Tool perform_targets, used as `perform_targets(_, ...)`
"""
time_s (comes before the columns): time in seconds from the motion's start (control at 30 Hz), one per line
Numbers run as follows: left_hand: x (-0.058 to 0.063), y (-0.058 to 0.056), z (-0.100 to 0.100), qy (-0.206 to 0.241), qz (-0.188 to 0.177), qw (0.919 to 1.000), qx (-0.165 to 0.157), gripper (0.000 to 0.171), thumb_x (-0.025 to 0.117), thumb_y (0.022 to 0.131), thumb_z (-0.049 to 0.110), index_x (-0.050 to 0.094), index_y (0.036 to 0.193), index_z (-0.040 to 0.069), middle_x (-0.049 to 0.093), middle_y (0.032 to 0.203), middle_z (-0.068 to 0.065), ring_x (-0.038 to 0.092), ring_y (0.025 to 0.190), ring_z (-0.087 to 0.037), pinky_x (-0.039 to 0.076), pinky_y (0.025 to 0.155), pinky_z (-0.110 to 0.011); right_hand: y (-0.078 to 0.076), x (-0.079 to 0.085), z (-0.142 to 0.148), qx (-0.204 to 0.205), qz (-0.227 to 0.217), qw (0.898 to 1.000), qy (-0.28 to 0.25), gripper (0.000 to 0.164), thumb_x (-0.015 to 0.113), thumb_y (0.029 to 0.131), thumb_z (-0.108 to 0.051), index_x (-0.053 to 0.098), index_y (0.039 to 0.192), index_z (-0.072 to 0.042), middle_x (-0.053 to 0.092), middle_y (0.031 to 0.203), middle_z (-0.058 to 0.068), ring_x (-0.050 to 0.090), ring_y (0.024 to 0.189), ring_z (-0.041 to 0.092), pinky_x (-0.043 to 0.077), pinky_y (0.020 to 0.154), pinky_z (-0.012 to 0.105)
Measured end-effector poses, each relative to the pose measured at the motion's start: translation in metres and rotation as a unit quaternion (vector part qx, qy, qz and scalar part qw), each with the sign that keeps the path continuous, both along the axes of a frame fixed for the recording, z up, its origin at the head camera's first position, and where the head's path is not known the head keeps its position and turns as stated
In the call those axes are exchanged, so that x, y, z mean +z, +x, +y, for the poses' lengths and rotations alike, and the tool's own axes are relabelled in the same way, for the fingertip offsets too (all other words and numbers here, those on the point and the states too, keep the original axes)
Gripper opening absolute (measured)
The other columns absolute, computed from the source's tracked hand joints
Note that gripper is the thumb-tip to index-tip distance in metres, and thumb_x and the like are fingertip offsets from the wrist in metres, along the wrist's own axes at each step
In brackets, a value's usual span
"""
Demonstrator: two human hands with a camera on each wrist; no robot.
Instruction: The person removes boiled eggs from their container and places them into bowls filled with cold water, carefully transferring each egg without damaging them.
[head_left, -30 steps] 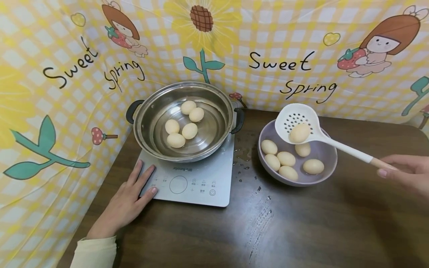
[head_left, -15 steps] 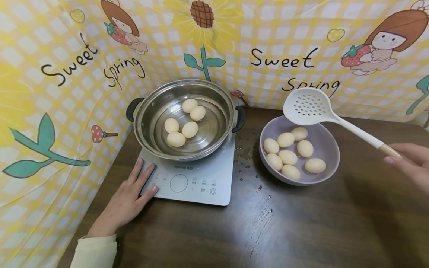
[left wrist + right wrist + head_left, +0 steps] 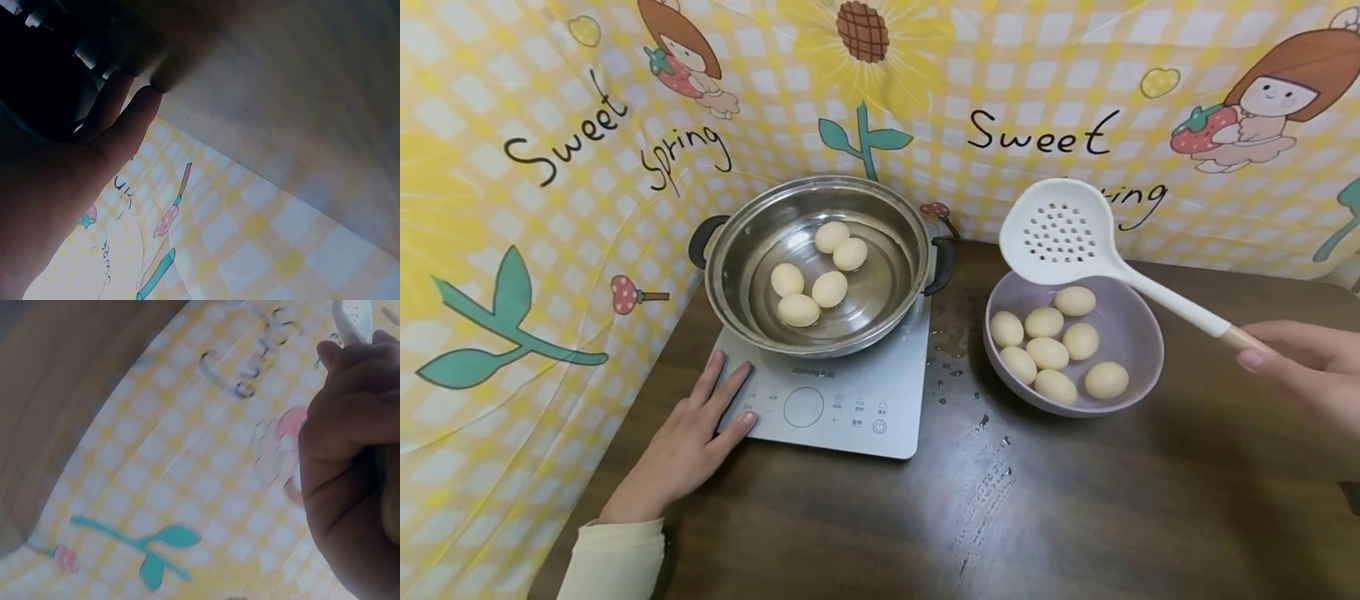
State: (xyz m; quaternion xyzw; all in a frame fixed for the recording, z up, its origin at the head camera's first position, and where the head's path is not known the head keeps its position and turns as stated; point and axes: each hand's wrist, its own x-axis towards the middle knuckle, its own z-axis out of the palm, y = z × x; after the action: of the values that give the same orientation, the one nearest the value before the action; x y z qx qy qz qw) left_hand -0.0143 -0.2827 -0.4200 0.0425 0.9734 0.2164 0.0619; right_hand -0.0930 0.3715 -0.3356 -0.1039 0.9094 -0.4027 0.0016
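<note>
My right hand (image 3: 1311, 371) grips the wooden-ended handle of a white skimmer (image 3: 1060, 233) with a round perforated head. The head carries nothing and hangs over the back of a purple bowl (image 3: 1142, 358). Inside the bowl lie several pale eggs (image 3: 1107, 381). My left hand (image 3: 681, 446) rests with spread fingers on the left edge of a white induction cooker (image 3: 865, 396). On the cooker stands a two-handled steel pot (image 3: 737, 275), where several more eggs (image 3: 797, 310) sit in shallow water. In the right wrist view, curled fingers (image 3: 362, 387) wrap the skimmer handle.
Water drops (image 3: 981, 425) spot the dark wooden table (image 3: 1075, 517) between cooker and bowl. Behind everything hangs a yellow checked cloth (image 3: 1000, 67) with cartoon prints, its folds also running along the left side of the table.
An egg has left the skimmer and now lies in the purple bowl. The skimmer has risen and, lately, shifted left toward the pot. My left hand stays on the cooker.
</note>
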Motion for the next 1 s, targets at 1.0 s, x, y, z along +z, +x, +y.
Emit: perform_targets(1.0, -0.001, 0.001, -0.003, -0.005, -0.001, 1.0000, -0.002, 0.068, 0.044, 0.106, 0.053, 0.020, 0.164, 0.028, -0.008, 0.169, -0.003, 0.029, 0.136, -0.060, 0.028, 0.098, -0.076, -0.045, 0.041, -0.202, 0.160, 0.282, 0.929, 0.181, 0.024, 0.079, 0.087, -0.015, 0.072, 0.110, -0.018, 0.067, 0.081, -0.006, 0.044, 0.052, 0.011, 0.036, 0.048, 0.035)
